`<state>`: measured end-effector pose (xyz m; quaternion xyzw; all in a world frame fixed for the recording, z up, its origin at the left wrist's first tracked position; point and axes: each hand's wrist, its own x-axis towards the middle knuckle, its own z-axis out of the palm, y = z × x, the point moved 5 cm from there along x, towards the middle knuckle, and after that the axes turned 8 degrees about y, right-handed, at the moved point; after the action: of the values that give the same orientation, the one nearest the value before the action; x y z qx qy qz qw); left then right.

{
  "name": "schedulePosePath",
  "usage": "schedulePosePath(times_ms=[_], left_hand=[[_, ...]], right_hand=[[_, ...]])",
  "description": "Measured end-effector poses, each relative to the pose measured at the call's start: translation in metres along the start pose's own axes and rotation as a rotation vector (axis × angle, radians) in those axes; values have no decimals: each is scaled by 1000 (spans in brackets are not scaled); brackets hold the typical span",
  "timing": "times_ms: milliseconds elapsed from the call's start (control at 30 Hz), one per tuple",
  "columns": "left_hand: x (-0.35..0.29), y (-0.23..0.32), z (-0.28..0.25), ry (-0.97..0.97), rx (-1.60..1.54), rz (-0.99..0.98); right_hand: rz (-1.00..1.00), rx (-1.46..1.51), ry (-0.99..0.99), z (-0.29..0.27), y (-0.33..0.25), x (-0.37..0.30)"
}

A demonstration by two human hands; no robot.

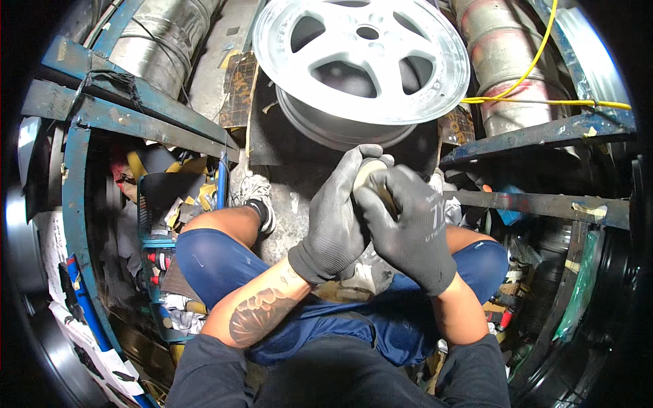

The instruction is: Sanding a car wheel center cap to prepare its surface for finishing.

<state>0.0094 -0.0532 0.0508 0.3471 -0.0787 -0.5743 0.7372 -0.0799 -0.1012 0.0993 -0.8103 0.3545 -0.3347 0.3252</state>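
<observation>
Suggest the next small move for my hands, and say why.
Perhaps steady the pale round disc in the left hand and ease the right hand aside: both hold the disc, and the right one covers part of it.

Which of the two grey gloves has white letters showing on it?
The one on the right hand, whose fingers touch the pale round thing. White printing shows on its back; the side I can see of the left hand's glove looks plain.

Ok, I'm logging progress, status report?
Left hand, right hand both gripping pale round piece. Piece partly hidden. Silver wheel ahead, untouched. Yellow cable right, clear of hands.
</observation>
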Motion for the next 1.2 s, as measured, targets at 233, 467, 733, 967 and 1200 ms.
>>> schedulePosePath(times_ms=[233,467,733,967,1200], left_hand=[[-6,3,5,-113,55,216],[0,0,1,-51,48,153],[1,3,-1,-26,37,74],[0,2,-3,-24,159,134],[-3,2,-4,-86,97,146]], right_hand=[[-79,8,20,-4,-6,8],[-42,-55,16,-6,2,6],[-128,-34,-12,-8,-3,3],[-89,-54,33,-2,-10,7],[-63,-39,10,-1,-9,6]])
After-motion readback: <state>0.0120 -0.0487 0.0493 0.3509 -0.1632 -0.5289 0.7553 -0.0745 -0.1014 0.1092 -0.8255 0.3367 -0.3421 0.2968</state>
